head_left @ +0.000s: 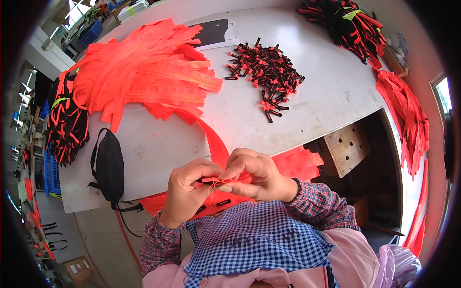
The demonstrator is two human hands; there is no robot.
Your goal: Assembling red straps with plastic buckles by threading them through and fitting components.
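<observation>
Both my hands meet low in the middle, close to my apron. My left hand (186, 189) pinches the end of a bright orange-red strip (216, 144) that looks like zipper tape. From the other side, the thumb and fingers of my right hand (254, 175) are closed on the same end. A dark piece shows between the fingers, and thin loose threads (211, 191) hang below. More orange-red strip lies under my hands, with small black tabs (224, 202) on it. The strip runs back to a large heap of orange-red strips (149, 72) on the table.
A pile of small black tabs with red ends (269, 69) lies on the white table (317, 96). Nearer left is a black pouch with a strap (109, 165). Black-and-red bundles (343, 31) lie at the far right. An open recess with a perforated board (346, 149) cuts into the table.
</observation>
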